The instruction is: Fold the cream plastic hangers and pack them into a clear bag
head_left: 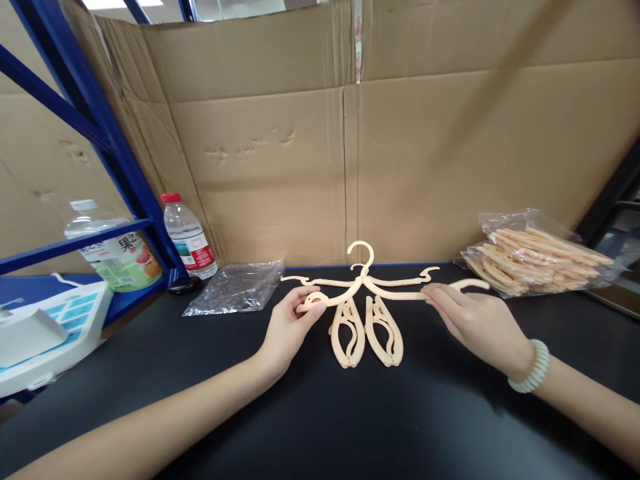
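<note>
A cream-coloured folding clothes hanger (395,295) is spread wide between my hands, its hook pointing up. My left hand (290,317) pinches its left end between thumb and fingers. Closed over the right arm of the same hanger is my right hand (475,323); that arm's tip sticks out beyond the fingers. Just behind it, a second unfolded hanger (403,283) lies on the black table (320,427), partly covered by the held one. Two folded hangers, one on the left (337,343) and one on the right (398,340), rest side by side below its middle.
At the back right lies a clear bag of folded hangers (540,260). A crumpled plastic bag (235,287) is at back left, near a red-capped bottle (187,237). A larger bottle (120,250) and a white-and-blue plastic item (55,333) stand left. Cardboard (260,167) walls the back.
</note>
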A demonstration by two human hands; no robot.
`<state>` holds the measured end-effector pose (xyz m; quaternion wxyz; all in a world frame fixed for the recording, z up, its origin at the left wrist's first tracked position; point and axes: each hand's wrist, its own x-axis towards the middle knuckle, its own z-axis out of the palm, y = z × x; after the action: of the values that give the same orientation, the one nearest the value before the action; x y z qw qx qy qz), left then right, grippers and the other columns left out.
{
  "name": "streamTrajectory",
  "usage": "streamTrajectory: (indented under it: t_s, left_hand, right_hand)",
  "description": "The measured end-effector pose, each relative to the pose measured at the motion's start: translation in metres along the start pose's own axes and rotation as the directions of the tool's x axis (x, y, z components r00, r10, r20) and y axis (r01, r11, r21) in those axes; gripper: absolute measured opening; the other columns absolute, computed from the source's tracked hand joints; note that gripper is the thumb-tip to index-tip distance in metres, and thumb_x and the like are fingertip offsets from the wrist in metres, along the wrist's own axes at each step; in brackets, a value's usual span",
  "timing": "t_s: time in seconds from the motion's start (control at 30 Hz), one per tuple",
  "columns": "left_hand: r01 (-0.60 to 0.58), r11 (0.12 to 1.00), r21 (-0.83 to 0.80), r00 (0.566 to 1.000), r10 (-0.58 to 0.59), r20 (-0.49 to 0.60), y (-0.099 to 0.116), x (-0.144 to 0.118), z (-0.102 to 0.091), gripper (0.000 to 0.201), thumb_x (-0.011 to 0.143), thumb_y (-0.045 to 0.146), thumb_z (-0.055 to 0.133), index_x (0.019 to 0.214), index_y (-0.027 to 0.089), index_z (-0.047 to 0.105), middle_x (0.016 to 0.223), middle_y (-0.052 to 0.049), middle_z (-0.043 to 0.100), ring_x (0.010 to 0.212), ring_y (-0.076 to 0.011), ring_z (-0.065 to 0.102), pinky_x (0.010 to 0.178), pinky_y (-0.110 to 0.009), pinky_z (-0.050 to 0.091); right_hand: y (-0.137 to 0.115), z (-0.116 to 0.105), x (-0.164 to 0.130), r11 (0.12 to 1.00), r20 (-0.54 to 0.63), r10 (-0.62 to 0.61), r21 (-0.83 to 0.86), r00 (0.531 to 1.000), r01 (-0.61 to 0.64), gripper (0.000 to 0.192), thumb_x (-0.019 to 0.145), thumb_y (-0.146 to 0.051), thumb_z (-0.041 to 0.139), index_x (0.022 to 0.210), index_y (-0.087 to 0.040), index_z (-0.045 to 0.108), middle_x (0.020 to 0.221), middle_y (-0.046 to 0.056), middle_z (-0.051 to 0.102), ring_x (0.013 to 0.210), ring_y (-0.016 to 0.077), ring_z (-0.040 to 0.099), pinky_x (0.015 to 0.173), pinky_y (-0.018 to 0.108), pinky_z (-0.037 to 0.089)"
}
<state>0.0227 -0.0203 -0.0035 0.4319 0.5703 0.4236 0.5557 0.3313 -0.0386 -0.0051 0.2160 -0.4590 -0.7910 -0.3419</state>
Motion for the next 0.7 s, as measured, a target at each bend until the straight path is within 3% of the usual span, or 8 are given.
streamTrajectory:
  t_s: [0.17, 0.3, 0.47, 0.57, 0.7]
  left_hand:
    - [-0.004, 1.0, 0.022, 1.0, 0.004, 0.005, 0.0004, 0.0002, 0.0007, 0.031, 0.071, 0.032, 0.074, 0.097, 0.016, 0.065, 0.09, -0.004, 0.068, 0.079, -0.0157, 0.061, 0.076, -0.028, 0.047]
    - [-0.002, 1.0, 0.031, 1.0, 0.001, 0.016, 0.0011, 0.0006, 0.0006, 0.03, 0.071, 0.032, 0.074, 0.096, 0.017, 0.067, 0.09, -0.004, 0.068, 0.082, -0.0169, 0.062, 0.078, -0.028, 0.047]
    - [0.004, 0.999, 0.042, 1.0, -0.004, 0.019, 0.0017, -0.0003, 0.0004, 0.031, 0.072, 0.032, 0.074, 0.099, 0.017, 0.068, 0.091, -0.004, 0.07, 0.083, -0.018, 0.063, 0.079, -0.029, 0.048]
    - [-0.011, 0.998, 0.055, 1.0, 0.01, 0.022, 0.0021, -0.0013, 0.0003, 0.03, 0.071, 0.031, 0.074, 0.098, 0.018, 0.069, 0.089, -0.003, 0.07, 0.079, -0.0177, 0.063, 0.077, -0.029, 0.048]
    - [-0.015, 1.0, 0.026, 1.0, 0.014, 0.014, 0.0022, -0.0007, 0.0005, 0.031, 0.071, 0.031, 0.075, 0.098, 0.018, 0.068, 0.088, -0.002, 0.068, 0.079, -0.0164, 0.062, 0.078, -0.029, 0.047]
  right_hand:
    - [-0.0038, -0.0049, 0.0034, 1.0, -0.003, 0.016, -0.014, 1.0, -0.016, 0.028, 0.094, -0.017, 0.038, 0.099, -0.019, 0.066, 0.125, 0.009, 0.062, 0.058, 0.0159, 0.064, 0.051, 0.03, 0.044]
    - [-0.0063, -0.0062, 0.0044, 0.983, 0.005, 0.049, 0.178, 0.999, -0.049, 0.029, 0.095, -0.018, 0.037, 0.107, -0.018, 0.064, 0.131, 0.013, 0.056, 0.073, 0.0217, 0.068, 0.059, 0.033, 0.053]
    - [-0.0062, -0.0025, 0.0046, 0.898, 0.029, 0.115, 0.423, 0.993, -0.117, 0.03, 0.095, -0.018, 0.036, 0.115, -0.02, 0.059, 0.134, 0.013, 0.05, 0.093, 0.0259, 0.067, 0.077, 0.04, 0.057]
    - [-0.0062, -0.0015, 0.0066, 0.771, 0.066, 0.22, 0.6, 0.973, -0.215, 0.027, 0.093, -0.025, 0.044, 0.115, -0.022, 0.059, 0.128, 0.012, 0.055, 0.092, 0.0238, 0.066, 0.076, 0.038, 0.059]
    - [-0.0045, -0.001, 0.0092, 0.483, 0.233, 0.305, 0.798, 0.923, -0.361, 0.03, 0.087, -0.037, 0.058, 0.113, -0.022, 0.061, 0.102, 0.007, 0.068, 0.087, 0.0231, 0.067, 0.081, 0.039, 0.059]
